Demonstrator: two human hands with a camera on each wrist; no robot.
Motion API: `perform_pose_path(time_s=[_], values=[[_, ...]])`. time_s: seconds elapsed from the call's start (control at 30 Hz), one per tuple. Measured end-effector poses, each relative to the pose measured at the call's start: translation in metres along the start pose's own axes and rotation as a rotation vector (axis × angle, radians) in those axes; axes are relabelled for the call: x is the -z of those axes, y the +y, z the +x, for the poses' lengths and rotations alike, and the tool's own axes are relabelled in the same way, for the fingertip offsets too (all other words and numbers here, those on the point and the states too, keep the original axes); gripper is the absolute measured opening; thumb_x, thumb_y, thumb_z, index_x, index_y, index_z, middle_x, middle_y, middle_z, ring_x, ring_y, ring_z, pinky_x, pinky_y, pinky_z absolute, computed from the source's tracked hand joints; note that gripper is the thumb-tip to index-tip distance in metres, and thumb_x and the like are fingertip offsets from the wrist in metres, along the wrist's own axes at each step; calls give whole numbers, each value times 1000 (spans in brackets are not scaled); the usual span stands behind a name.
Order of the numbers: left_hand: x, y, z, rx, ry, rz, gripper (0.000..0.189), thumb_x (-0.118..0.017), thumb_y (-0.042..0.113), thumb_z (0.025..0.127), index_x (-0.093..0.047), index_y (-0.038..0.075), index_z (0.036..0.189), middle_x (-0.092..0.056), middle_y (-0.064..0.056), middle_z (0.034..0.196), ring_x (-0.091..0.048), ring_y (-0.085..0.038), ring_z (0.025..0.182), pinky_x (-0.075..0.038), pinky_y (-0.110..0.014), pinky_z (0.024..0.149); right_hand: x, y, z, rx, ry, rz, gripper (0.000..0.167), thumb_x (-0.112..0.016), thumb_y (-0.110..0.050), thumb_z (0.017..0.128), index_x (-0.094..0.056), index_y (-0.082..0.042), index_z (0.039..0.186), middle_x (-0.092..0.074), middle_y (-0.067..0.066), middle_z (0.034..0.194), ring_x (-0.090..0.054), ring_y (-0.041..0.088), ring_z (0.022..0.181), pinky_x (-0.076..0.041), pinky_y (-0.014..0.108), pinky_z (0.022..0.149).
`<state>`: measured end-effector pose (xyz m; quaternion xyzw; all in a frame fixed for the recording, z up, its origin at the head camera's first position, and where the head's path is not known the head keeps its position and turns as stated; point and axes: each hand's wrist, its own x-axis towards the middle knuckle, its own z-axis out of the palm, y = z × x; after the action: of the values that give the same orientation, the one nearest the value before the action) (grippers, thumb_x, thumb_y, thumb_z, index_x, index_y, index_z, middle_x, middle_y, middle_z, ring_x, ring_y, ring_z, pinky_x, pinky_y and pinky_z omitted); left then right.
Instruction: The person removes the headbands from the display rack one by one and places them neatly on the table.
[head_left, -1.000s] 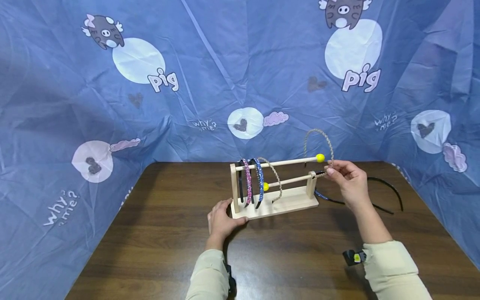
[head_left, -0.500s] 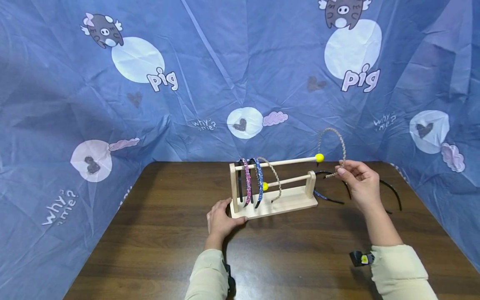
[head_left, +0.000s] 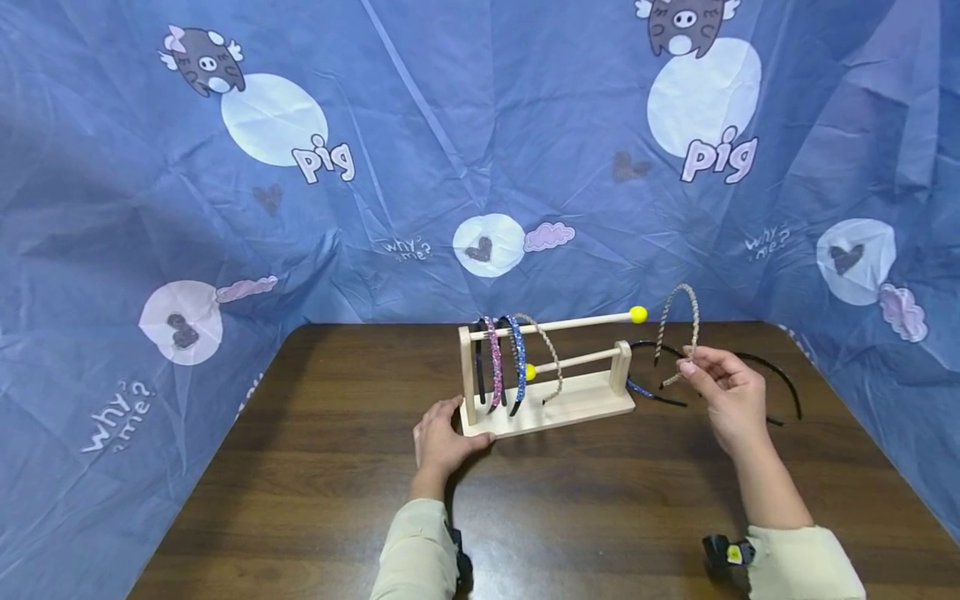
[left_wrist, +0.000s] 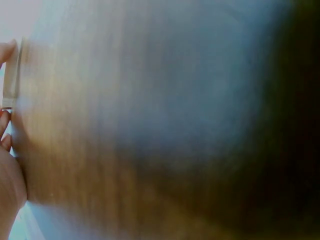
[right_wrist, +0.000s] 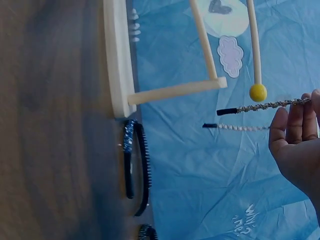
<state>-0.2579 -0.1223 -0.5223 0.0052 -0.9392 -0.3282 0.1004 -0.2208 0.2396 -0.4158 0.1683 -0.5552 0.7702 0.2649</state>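
Note:
My right hand (head_left: pixel 729 398) pinches a beige beaded headband (head_left: pixel 694 318) between thumb and fingers, right of the yellow-tipped upper rod. In the right wrist view, the headband's dark ends (right_wrist: pixel 227 112) point toward the rack, apart from the rod's yellow ball (right_wrist: pixel 258 92). My left hand (head_left: pixel 442 443) grips the left front corner of the wooden headband rack (head_left: pixel 585 407), thumb along its front edge. On the upper rod hang a pink headband (head_left: pixel 496 367), a blue headband (head_left: pixel 521 367), another beige headband (head_left: pixel 553 354) and black ones.
Right of the rack a blue glittery headband (head_left: pixel 656 394) and a black headband (head_left: pixel 783 379) lie on the brown table (head_left: pixel 570 508). The rack's lower rod (head_left: pixel 588 359) ends in a yellow ball (head_left: pixel 530 372). Blue printed cloth (head_left: pixel 390 150) surrounds the table.
The right hand has moved right with the beige headband, away from the upper rod's tip, then lowered it. My left hand stays at the rack's corner.

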Motion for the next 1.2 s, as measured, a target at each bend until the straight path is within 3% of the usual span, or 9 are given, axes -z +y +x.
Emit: perform_pose_path(time_s=[0.2,0.67,0.93,1.2], values=[[-2,2,0,1,-12,-7,89,-82,50,54,-55,9,129,-54,-11,128,-43,-28,121,-26,-46,99,-6,-2,-18,-30,42,-38,18,-57,19,81,-60,17,99,-69,8,83,-64,12,73,-51,20,66],[-3,9,-2,9,-29,-31,88,-81,49,56,-54,9,129,-52,-13,129,-40,-30,124,-25,-47,101,-17,-3,-51,-66,50,-8,17,-56,22,80,-63,14,94,-68,10,90,-65,14,71,-52,20,65],[0,2,-4,9,-8,-47,87,-83,47,54,-56,8,128,-53,-12,128,-42,-29,122,-25,-46,100,-34,6,-76,-151,22,-122,15,-59,21,78,-63,12,89,-67,2,81,-62,10,68,-50,18,61],[1,0,-2,-2,-12,-43,87,-82,48,55,-55,8,128,-53,-13,128,-42,-30,121,-26,-47,100,-47,18,-94,-248,-86,-244,13,-64,15,77,-61,13,89,-63,2,78,-57,8,68,-47,18,58]])
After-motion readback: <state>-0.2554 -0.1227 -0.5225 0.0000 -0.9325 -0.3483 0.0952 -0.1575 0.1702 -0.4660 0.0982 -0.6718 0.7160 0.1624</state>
